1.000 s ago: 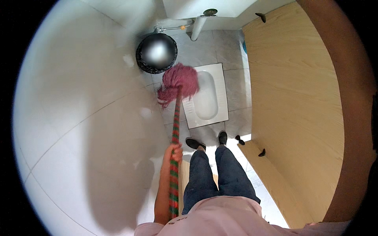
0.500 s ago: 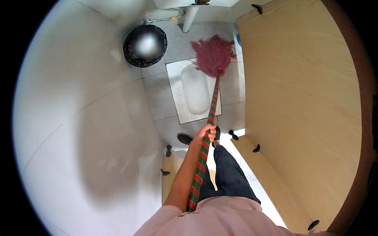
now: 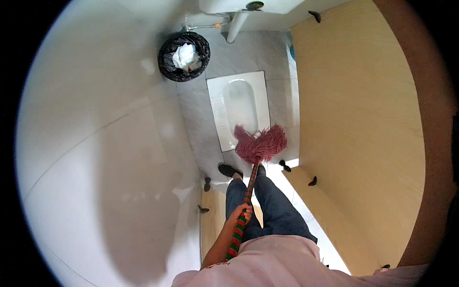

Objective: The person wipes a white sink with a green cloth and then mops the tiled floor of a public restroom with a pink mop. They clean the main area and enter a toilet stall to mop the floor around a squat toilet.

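Left hand (image 3: 243, 212) grips striped mop handle (image 3: 238, 233), which points just past twelve o'clock toward mop head (image 3: 260, 147); right hand unseen.

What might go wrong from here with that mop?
The pink mop head is close to the shoes, so it could get underfoot. Its strands overlap the near end of the squat toilet and might catch on it or slip into the basin. Only the left hand is seen on the striped handle, so it might twist.
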`<state>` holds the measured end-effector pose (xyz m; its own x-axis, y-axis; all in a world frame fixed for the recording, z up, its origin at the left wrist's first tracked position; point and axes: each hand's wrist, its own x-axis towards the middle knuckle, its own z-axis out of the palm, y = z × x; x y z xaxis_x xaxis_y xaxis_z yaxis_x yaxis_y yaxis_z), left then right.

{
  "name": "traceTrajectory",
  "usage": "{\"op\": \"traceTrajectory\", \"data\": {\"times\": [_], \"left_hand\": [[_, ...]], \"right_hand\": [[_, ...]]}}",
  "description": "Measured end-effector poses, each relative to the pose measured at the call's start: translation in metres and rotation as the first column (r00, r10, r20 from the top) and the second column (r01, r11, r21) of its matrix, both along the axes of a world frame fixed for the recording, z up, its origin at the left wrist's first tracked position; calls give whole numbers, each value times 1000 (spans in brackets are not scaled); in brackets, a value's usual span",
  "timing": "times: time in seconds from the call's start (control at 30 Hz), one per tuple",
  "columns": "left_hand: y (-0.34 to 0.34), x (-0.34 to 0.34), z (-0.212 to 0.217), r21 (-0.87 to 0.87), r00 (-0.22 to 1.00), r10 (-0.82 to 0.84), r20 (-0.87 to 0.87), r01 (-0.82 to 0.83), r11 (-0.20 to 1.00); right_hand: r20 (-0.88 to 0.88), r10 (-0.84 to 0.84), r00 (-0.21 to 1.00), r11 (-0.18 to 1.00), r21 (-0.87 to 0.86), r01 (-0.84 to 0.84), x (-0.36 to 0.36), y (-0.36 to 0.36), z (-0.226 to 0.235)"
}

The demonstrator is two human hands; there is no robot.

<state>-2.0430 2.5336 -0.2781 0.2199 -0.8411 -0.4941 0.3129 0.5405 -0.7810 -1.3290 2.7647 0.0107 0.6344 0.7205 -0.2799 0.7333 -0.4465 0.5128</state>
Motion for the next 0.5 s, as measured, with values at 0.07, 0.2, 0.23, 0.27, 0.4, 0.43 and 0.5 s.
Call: {"op": "traceTrajectory", "data": {"times": [0.07, 0.2, 0.23, 0.27, 0.4, 0.43, 0.5], "left_hand": [[8, 27, -2, -15, 994, 69, 80, -68, 998], [40, 147, -15, 146, 951, -64, 303, 20, 989], [44, 163, -42, -24, 924, 107, 367, -106, 994], [55, 199, -46, -26, 965, 126, 230, -124, 992], [119, 303, -70, 188, 943, 156, 292, -217, 958], [136, 315, -77, 179, 932, 193, 307, -256, 950], [156, 324, -78, 174, 919, 239, 314, -304, 937]], "right_hand": [[-12, -16, 1000, 1000, 0, 16, -6, -3, 3], [-19, -63, 998, 998, -11, 63, -14, -7, 9], [-21, -56, 998, 998, -13, 55, -18, -2, 14], [-25, -58, 998, 998, -26, 57, -19, -4, 14], [-28, -8, 1000, 999, -44, 7, -8, -2, 11], [-27, 6, 1000, 998, -57, -7, -8, 3, 12], [-14, 32, 999, 998, -56, -32, -7, 1, 11]]}}
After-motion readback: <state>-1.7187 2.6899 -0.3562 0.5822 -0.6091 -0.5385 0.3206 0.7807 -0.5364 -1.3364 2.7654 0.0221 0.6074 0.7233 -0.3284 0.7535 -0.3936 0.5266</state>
